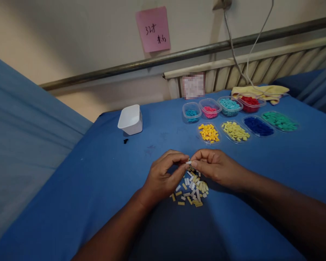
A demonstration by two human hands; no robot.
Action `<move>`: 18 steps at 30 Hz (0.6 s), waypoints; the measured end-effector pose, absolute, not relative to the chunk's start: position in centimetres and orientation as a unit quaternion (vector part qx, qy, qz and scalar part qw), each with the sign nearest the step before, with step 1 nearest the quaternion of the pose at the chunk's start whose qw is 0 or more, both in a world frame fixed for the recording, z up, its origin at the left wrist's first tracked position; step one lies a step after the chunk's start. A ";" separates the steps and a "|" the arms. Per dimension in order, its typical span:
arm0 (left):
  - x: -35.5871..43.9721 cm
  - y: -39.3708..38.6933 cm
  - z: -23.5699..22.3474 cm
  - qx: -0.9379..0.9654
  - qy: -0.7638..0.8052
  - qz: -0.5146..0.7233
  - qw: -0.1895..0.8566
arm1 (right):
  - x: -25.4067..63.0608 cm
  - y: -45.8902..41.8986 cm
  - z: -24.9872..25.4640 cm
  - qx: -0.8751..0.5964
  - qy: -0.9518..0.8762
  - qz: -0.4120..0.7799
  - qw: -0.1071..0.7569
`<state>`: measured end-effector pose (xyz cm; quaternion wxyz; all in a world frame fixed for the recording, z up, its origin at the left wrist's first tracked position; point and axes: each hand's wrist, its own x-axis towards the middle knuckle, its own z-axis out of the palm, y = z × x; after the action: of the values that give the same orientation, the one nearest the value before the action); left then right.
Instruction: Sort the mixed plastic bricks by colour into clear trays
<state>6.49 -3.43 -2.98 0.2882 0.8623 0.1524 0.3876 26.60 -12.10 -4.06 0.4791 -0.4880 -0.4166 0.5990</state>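
My left hand (163,175) and my right hand (214,166) meet fingertip to fingertip above the blue table (97,174). Together they pinch one small white brick (188,163). Right below them lies a loose pile of white and tan bricks (191,190). Part of that pile is hidden under my hands.
A white square tub (130,119) stands at the back left, a small black piece (125,141) in front of it. Several clear trays hold sorted bricks: yellow (208,133), pale yellow (235,131), dark blue (258,126), green (279,121), teal (191,113), pink (210,108), red (250,101).
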 end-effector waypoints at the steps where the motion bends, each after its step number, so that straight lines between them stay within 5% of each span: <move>1: 6.5 -3.4 -3.0 0.866 0.146 0.386 0.284 | 26.6 -12.1 -4.0 -0.487 -0.413 0.602 0.480; 18: 6.8 -3.7 -3.3 0.830 0.187 0.409 0.330 | 26.7 -12.3 -4.0 -0.481 -0.333 0.654 0.479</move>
<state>6.83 -3.67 -3.30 0.3296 0.8303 0.1869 0.4087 26.75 -12.30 -4.00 0.4788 -0.4812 -0.3330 0.6544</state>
